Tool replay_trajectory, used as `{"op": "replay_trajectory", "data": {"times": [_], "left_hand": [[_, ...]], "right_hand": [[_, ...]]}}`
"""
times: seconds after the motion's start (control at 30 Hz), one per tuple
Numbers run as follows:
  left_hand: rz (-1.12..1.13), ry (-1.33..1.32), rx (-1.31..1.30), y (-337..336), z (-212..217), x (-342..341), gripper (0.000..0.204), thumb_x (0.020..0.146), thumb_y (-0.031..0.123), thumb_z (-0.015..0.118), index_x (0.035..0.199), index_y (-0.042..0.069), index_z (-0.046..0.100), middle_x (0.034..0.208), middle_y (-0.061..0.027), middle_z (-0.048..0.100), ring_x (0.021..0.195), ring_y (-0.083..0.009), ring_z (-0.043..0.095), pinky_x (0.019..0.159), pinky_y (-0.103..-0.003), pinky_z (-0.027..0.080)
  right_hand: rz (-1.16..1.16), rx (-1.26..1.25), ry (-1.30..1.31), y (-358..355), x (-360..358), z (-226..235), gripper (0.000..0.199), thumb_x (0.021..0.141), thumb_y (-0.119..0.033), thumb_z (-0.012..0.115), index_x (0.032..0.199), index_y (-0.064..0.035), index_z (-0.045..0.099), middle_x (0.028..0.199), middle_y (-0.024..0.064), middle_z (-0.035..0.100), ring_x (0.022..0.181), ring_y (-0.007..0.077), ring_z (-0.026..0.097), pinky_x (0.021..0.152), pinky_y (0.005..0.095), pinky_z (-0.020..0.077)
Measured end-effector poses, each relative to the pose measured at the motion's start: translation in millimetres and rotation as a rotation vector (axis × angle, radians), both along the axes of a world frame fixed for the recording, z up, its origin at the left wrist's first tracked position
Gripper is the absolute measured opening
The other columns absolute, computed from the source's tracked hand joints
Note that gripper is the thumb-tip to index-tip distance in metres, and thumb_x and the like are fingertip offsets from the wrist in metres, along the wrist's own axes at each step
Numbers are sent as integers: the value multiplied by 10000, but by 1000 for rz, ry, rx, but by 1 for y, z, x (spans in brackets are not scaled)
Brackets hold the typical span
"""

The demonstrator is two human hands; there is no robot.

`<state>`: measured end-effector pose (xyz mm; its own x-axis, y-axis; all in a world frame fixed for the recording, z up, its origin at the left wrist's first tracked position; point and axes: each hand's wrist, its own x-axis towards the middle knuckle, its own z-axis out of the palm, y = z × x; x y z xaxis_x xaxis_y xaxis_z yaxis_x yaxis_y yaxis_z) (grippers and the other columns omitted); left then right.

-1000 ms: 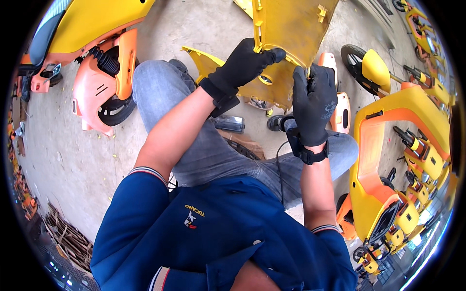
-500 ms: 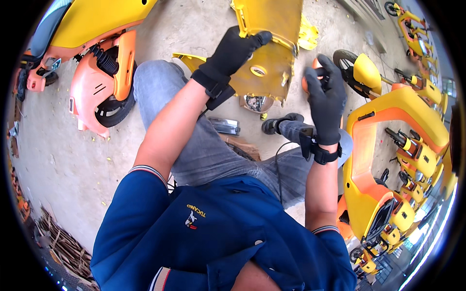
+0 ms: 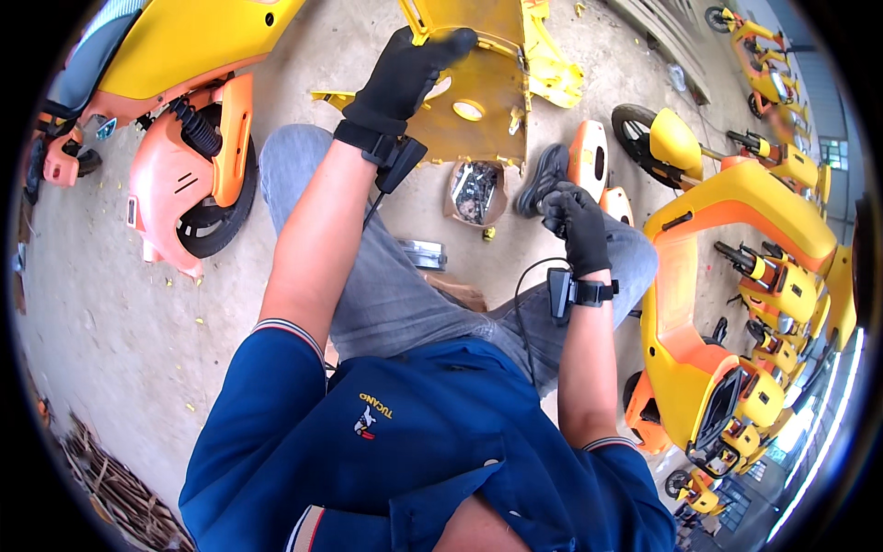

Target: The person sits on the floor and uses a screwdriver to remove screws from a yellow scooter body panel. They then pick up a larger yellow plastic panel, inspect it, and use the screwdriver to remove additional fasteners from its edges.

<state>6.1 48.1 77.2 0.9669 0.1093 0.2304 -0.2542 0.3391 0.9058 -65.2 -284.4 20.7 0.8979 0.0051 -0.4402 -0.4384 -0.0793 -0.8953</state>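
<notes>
We sit among orange-and-yellow scooter bodies (image 3: 184, 175); an open cardboard box of small metal parts (image 3: 475, 191) lies on the concrete floor (image 3: 110, 313) below the yellow plastic scooter panel (image 3: 478, 110). Our gloved left hand (image 3: 409, 74) grips the panel's upper edge, held out ahead. Our gloved right hand (image 3: 579, 225), on the panel half a second ago, now sits curled over the knee; what it pinches we cannot tell.
</notes>
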Motion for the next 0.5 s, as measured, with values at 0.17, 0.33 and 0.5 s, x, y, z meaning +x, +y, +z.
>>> {"op": "replay_trajectory", "data": {"times": [0.17,0.33,0.5], "left_hand": [[-53,56,115,2,-16,10,334,919,307,689,1107,31,679,954,-5,680,859,-88,600,770,-258,483],[-65,157,121,-1,-32,19,341,921,303,690,1118,25,669,962,-9,682,869,-97,609,775,-262,487],[-44,246,51,2,-38,10,310,919,273,694,1100,22,670,975,-13,681,880,-96,619,787,-263,495]], "right_hand": [[-102,251,160,-2,1,-43,216,986,-114,506,1160,-16,586,850,57,619,659,129,588,610,267,546],[421,-534,-463,-25,12,-121,159,959,-81,524,832,-27,603,737,34,584,601,99,547,558,249,481],[419,-414,-234,-18,25,-170,109,920,-65,564,834,-28,619,764,56,623,623,118,592,565,256,500]]}}
